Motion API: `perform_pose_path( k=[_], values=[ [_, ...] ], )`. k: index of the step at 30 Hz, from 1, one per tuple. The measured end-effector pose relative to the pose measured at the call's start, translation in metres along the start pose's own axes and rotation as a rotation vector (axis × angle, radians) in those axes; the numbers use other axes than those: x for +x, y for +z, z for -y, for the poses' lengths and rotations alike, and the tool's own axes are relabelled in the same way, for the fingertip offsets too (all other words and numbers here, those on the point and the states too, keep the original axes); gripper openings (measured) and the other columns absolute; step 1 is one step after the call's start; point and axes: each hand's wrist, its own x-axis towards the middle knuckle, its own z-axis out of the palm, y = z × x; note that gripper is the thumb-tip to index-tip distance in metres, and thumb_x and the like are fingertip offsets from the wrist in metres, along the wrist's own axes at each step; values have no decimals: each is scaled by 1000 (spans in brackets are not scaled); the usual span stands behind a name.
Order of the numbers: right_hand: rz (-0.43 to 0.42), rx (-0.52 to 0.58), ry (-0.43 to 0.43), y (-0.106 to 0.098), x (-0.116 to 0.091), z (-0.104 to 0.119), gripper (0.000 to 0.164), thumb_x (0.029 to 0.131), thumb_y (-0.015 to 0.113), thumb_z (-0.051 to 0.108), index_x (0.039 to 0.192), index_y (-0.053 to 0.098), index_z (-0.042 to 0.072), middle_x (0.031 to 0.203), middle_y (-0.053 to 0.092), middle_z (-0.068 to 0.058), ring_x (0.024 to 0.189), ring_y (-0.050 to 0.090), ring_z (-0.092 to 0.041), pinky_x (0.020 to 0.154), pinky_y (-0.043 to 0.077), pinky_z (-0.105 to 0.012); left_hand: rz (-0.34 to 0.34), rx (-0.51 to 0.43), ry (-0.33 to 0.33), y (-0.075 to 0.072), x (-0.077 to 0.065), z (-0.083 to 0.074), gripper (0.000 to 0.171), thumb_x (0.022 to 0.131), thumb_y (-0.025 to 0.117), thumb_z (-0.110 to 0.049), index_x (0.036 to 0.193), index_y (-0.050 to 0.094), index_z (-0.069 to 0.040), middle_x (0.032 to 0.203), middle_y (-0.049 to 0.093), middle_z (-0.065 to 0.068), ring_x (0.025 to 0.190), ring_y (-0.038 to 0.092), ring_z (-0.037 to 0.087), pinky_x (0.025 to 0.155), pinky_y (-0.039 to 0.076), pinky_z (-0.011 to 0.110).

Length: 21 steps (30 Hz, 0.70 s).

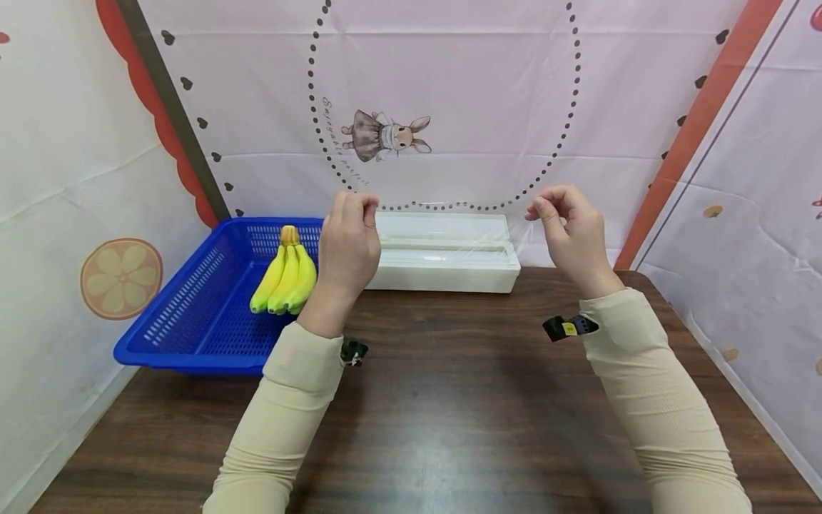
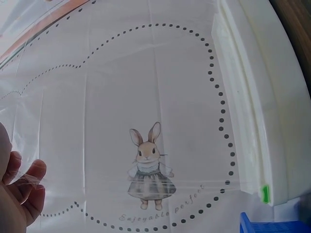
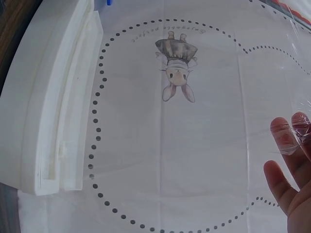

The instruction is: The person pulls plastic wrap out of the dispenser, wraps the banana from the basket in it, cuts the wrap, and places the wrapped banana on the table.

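Observation:
A clear sheet of plastic wrap [image 1: 521, 237] stretches from a long white wrap dispenser box [image 1: 443, 278], whose lid [image 1: 443, 225] is raised, toward both hands. My left hand [image 1: 349, 246] pinches one side of the wrap in front of the box's left end. Its fingertips [image 2: 35, 170] show at the left of the left wrist view, with creased film across them. My right hand [image 1: 573, 232] pinches the other side, beyond the box's right end. In the right wrist view, film clings round its fingers [image 3: 284, 136]. Both hands are raised above the table.
On the left, a blue plastic basket [image 1: 186, 350] holds a bunch of yellow bananas [image 1: 289, 278]. The brown wooden table [image 1: 437, 400] runs back to a printed cloth wall [image 1: 475, 107] with a rabbit picture. Further cloth walls stand at both sides.

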Motion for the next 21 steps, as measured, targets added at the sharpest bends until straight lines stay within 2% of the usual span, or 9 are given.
perform_pose_path(
  k=[9, 21],
  values=[
    [-16, 10, -6, -1, -1, 2, 16, 94, 55, 7, 95, 57, -8, 83, 61, -1, 77, 58, 9, 74, 45, -11, -6, -4, 6, -5, 1, -4, 18, 100, 41, -12, 100, 54, 1, 86, 51, 17, 68, 48, 30, 58, 38, 38],
    [-25, 5, -31, -3, -2, 7, 15, 94, 55, 6, 94, 57, -9, 83, 64, -14, 77, 58, 9, 71, 43, -10, -17, -10, 9, -9, 1, -6, 17, 100, 43, -12, 100, 54, 1, 87, 52, 16, 69, 48, 29, 59, 37, 37]
  ],
)
